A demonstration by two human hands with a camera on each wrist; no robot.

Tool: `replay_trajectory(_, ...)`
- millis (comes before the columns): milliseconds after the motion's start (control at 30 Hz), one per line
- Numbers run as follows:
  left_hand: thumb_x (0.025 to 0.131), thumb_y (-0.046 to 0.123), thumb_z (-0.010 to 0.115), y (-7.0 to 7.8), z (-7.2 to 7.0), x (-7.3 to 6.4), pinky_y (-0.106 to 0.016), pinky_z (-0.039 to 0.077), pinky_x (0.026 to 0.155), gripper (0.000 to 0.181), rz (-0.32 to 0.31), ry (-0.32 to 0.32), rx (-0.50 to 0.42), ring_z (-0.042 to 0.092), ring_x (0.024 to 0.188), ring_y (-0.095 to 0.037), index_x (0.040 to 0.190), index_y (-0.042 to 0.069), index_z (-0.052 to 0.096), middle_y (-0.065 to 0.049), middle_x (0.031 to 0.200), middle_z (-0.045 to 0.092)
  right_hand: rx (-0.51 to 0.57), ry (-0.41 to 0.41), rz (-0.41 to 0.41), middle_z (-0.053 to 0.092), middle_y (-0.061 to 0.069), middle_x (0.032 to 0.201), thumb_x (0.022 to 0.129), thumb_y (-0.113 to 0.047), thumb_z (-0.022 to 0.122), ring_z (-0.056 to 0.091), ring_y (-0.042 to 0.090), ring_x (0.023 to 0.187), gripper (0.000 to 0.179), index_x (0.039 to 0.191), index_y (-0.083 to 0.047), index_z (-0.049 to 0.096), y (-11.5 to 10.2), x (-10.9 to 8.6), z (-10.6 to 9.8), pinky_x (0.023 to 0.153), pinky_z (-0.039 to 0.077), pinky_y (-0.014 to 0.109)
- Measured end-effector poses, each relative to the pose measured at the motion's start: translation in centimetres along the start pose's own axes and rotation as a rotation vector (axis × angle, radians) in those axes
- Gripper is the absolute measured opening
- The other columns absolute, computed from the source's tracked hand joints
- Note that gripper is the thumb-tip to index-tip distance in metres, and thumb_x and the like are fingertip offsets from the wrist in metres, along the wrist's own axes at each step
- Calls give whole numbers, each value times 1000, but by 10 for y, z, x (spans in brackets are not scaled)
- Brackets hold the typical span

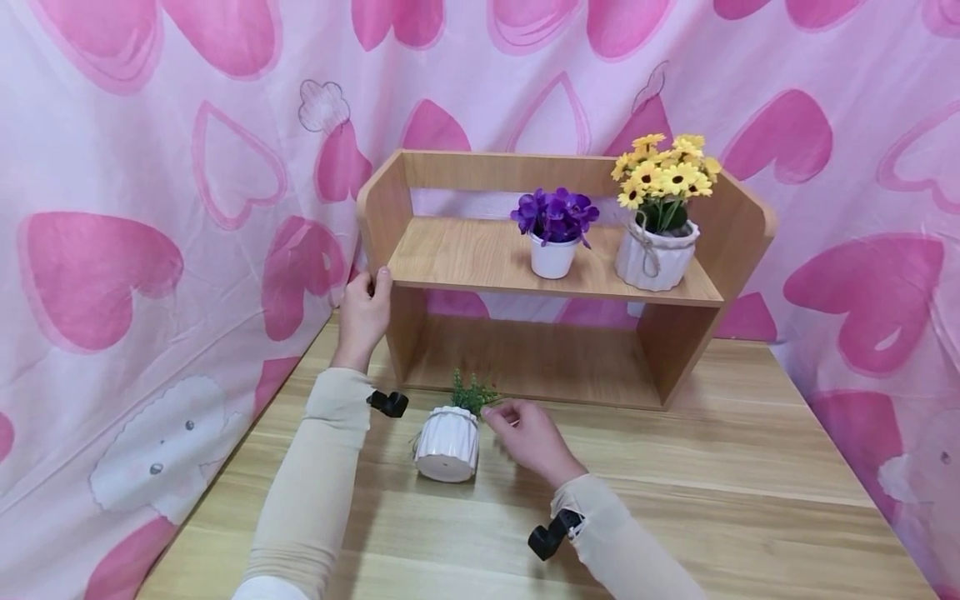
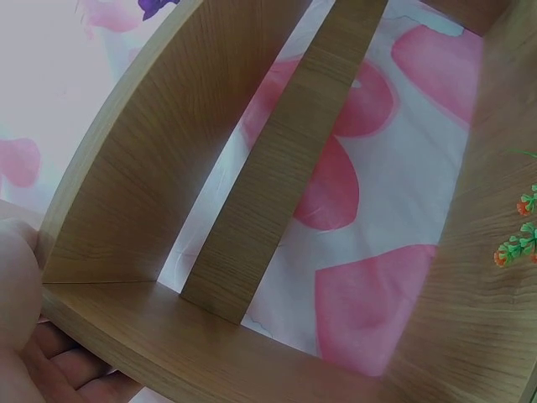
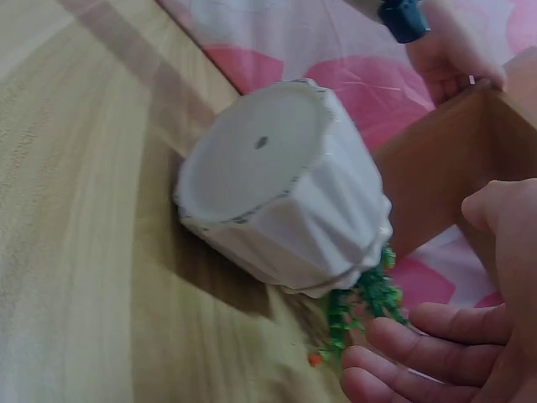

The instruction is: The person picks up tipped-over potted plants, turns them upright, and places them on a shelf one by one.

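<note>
A wooden two-tier shelf (image 1: 465,252) stands on the table. My left hand (image 1: 365,312) grips the front edge of its left side panel, with the thumb near the upper board and the fingers curled behind, as the left wrist view shows. In front of the shelf, a white ribbed pot (image 1: 447,448) lies tipped on its side, its flat base facing me. Green foliage with small red-orange flowers (image 1: 472,393) points from it toward the lower tier. My right hand (image 1: 532,437) is just right of this foliage, its fingers loosely bent and holding nothing in the right wrist view (image 3: 453,340).
On the upper board stand a small white pot of purple flowers (image 1: 555,229) and, right of it, a larger white pot of yellow flowers (image 1: 660,250) tied with twine. A pink heart-patterned curtain (image 1: 225,167) hangs behind and beside the wooden table (image 1: 712,500).
</note>
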State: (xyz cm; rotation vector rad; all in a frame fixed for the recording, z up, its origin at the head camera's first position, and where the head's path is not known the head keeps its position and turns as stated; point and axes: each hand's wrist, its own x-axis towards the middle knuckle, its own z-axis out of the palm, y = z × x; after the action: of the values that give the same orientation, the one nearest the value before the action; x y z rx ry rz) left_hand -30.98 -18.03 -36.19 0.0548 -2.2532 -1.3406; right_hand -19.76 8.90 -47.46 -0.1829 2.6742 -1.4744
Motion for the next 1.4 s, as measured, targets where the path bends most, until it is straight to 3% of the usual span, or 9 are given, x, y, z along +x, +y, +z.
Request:
replay_trajectory(200, 111, 41, 51, -1, 0, 0, -39, 38, 66, 46, 15, 9, -4, 46, 74, -30, 81, 6, 50, -8, 75, 44, -70, -32, 13, 74, 5, 94, 104, -56, 63, 66, 13, 76, 52, 113, -6, 74, 0, 3, 14, 75, 56, 35)
replay_trajectory(400, 112, 41, 51, 0, -1, 0, -39, 39, 66, 46, 13, 5, -9, 46, 74, -30, 82, 5, 50, -9, 75, 44, -73, -79, 27, 72, 5, 88, 103, -64, 60, 66, 17, 76, 61, 108, -5, 75, -1, 4, 25, 73, 55, 35)
replay_trajectory(600, 112, 41, 50, -1, 0, 0, -39, 39, 67, 46, 14, -2, -9, 47, 76, -30, 83, 5, 51, -9, 76, 45, -112, -100, 35, 73, 8, 96, 102, -69, 57, 64, 21, 86, 68, 106, -4, 78, -4, 4, 30, 76, 55, 38)
replay_trajectory(833, 111, 39, 52, -3, 0, -1, -39, 39, 68, 46, 23, 10, -9, 48, 77, -32, 82, 4, 51, -11, 77, 45, -102, -117, 75, 67, 6, 83, 99, -75, 57, 59, 21, 75, 68, 88, -10, 73, -6, 7, 38, 64, 47, 34)
replay_trajectory(1133, 112, 44, 49, 1, -1, 0, -39, 41, 71, 47, -29, -32, -18, 50, 83, -32, 90, 3, 54, -12, 83, 48, -75, -108, 128, 66, 6, 86, 94, -81, 59, 59, 22, 77, 73, 96, -9, 72, -9, 10, 42, 64, 46, 35)
replay_trajectory(1400, 113, 49, 44, 2, 0, 2, -42, 47, 82, 56, -84, -76, -19, 56, 102, -35, 113, -3, 63, -24, 109, 62, -38, -119, 167, 70, 7, 94, 93, -79, 64, 63, 22, 82, 75, 108, -7, 73, -11, 12, 43, 68, 48, 34)
